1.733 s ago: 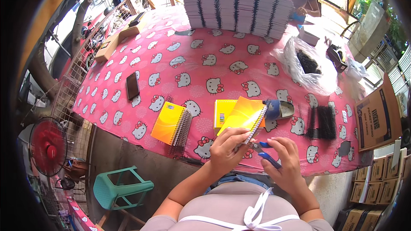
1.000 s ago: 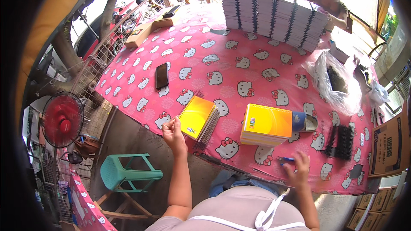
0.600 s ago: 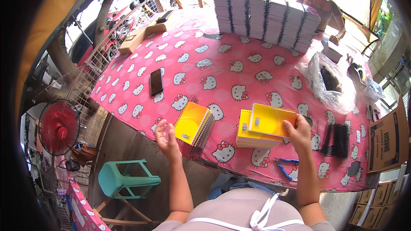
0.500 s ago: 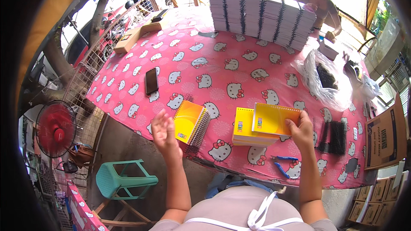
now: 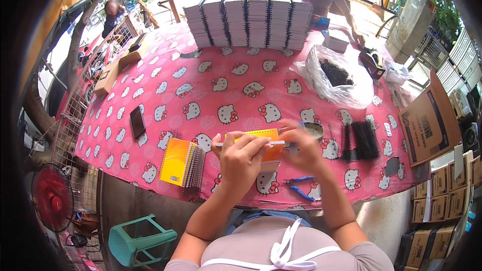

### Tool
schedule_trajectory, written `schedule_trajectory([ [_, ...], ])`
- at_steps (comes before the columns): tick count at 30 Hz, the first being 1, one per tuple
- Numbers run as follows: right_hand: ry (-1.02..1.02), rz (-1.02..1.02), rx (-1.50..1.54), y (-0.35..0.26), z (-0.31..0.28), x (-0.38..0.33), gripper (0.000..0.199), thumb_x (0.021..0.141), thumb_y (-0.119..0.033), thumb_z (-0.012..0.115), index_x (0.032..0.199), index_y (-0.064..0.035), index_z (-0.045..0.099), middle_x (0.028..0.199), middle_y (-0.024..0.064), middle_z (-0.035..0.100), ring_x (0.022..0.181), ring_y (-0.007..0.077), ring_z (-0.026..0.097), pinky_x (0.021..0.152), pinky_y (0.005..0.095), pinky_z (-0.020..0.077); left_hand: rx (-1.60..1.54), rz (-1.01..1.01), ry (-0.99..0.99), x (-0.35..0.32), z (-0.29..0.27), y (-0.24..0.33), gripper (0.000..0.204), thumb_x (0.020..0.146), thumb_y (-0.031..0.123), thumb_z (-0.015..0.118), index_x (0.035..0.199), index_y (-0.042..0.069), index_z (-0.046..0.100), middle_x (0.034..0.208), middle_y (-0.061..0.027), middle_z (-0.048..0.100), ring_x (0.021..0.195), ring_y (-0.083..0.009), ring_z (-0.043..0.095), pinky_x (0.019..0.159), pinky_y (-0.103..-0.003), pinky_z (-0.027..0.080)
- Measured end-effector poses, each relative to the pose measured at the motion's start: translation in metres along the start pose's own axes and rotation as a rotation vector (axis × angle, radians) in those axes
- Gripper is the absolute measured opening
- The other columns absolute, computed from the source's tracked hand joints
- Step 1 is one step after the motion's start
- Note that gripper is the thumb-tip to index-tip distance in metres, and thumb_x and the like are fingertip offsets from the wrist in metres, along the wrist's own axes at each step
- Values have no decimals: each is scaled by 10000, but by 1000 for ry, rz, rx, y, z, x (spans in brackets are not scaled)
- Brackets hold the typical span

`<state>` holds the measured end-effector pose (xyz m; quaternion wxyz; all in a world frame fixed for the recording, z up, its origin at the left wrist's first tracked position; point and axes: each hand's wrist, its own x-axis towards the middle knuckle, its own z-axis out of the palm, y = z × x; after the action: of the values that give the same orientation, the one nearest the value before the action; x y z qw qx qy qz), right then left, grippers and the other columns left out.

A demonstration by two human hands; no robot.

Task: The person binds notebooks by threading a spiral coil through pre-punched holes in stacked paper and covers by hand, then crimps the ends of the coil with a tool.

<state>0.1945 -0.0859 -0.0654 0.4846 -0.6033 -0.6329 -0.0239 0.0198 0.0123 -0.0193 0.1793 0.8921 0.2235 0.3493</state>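
My left hand [image 5: 241,158] is closed around a thin yellow-covered notepad, whose white edge [image 5: 277,142] faces me. My right hand [image 5: 304,145], smeared by motion, is at the pad's right end; its fingers cannot be made out. Under and behind them is a stack of yellow pads [image 5: 270,166], mostly hidden by my hands; a punched yellow cover [image 5: 263,133] shows above. To the left lies a pile of spiral-bound yellow notebooks [image 5: 175,163]. Pliers with blue handles [image 5: 303,192] rest near the table's front edge. Black binding coils [image 5: 364,140] lie to the right.
Tall rows of bound notebooks [image 5: 236,22] stand at the back. A plastic bag [image 5: 346,88] holds dark coils. A phone [image 5: 137,122] lies left; a carton [image 5: 432,120] stands right. A co-worker [image 5: 326,0] is across the table. A green stool [image 5: 140,238] stands front left.
My left hand has moved from the open air over to the pad and closed on it. The pad has turned edge-on. My view has shifted to the right.
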Motion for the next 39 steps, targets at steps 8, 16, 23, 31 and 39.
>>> schedule_trajectory([
  [8,174,820,-618,154,-73,-116,304,774,-5,660,1077,-17,631,1022,191,635,946,370,613,838,429,491,-111,19,61,23,12,-1,77,779,202,750,855,189,755,817,60,653,926,-162,561,979,-527,234],
  [16,111,382,107,-26,-42,0,278,774,71,681,1026,-38,726,893,85,689,772,155,678,641,270,526,-95,26,21,21,7,-7,117,746,147,774,862,143,759,817,31,659,929,-172,569,999,-493,224],
  [23,-55,319,206,-36,-51,22,211,788,46,692,989,-17,710,885,67,678,761,147,661,660,271,523,-136,40,1,20,9,-9,110,793,203,735,900,207,759,834,82,657,949,-168,548,979,-555,211],
  [31,-268,240,87,-35,-57,33,195,860,-62,652,1047,-12,635,889,133,632,766,262,638,669,336,506,-120,35,6,17,11,-8,116,801,198,726,910,207,762,844,70,662,909,-164,550,963,-538,227],
  [39,-75,113,-189,-57,-37,29,220,804,-129,703,971,-58,579,828,98,584,685,305,613,585,398,481,-125,73,82,10,8,-11,252,768,163,722,1014,189,673,876,48,663,896,-141,587,936,-469,271],
])
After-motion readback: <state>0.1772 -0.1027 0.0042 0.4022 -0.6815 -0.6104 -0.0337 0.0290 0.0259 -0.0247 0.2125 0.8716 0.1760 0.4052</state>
